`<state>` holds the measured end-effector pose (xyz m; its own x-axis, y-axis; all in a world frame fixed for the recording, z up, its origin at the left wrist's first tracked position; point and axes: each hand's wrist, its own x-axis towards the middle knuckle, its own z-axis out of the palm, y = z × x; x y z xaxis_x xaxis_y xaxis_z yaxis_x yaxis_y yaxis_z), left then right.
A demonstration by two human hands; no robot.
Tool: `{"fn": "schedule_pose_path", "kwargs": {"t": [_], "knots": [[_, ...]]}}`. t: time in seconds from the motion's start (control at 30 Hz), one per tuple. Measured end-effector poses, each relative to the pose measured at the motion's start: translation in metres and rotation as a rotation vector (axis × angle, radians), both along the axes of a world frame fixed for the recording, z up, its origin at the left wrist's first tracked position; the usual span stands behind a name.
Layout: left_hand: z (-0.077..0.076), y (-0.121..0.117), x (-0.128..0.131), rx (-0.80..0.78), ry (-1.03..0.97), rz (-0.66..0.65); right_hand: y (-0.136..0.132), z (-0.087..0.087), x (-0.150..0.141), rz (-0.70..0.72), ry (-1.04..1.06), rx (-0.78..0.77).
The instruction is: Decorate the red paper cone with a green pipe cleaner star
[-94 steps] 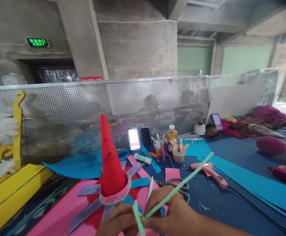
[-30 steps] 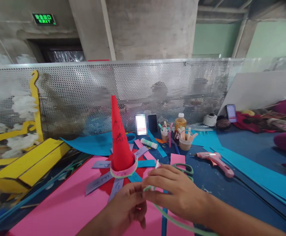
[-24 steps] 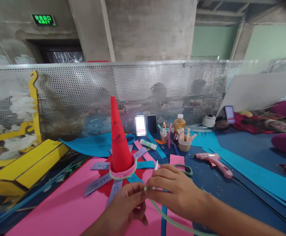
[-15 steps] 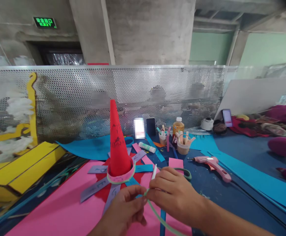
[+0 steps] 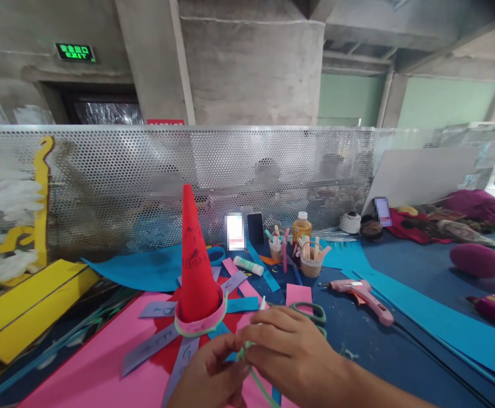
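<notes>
Trailing green strip [image 5: 261, 386] downward, not upward as earlier; pinching it with left hand [image 5: 213, 371] and right hand [image 5: 289, 347], front-right of red cone [image 5: 196, 277]; already showing pink collar [image 5: 200, 326] green-edged, leaving held strip apart.

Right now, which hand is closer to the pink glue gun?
The right hand. The pink glue gun lies ahead of it and to its right, not touching it. The left hand is farther away, on the right hand's other side.
</notes>
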<state>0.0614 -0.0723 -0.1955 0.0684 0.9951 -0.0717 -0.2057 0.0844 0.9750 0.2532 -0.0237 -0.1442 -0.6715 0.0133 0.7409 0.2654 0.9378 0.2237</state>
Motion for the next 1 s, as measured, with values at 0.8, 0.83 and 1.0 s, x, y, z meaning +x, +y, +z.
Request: {"fn": "schedule_pose_path", "kwargs": {"t": [0.8,0.83,1.0], "knots": [[-0.024,0.008,-0.010,0.195,0.260,0.038,-0.004,0.003,-0.003,-0.067,0.006,0.076],[-0.024,0.008,-0.010,0.208,0.261,0.025,-0.004,0.003,-0.003,-0.069,0.007,0.078],[-0.023,0.009,-0.012,0.231,0.281,0.036,-0.004,0.005,-0.003,-0.052,0.011,0.067]]}}
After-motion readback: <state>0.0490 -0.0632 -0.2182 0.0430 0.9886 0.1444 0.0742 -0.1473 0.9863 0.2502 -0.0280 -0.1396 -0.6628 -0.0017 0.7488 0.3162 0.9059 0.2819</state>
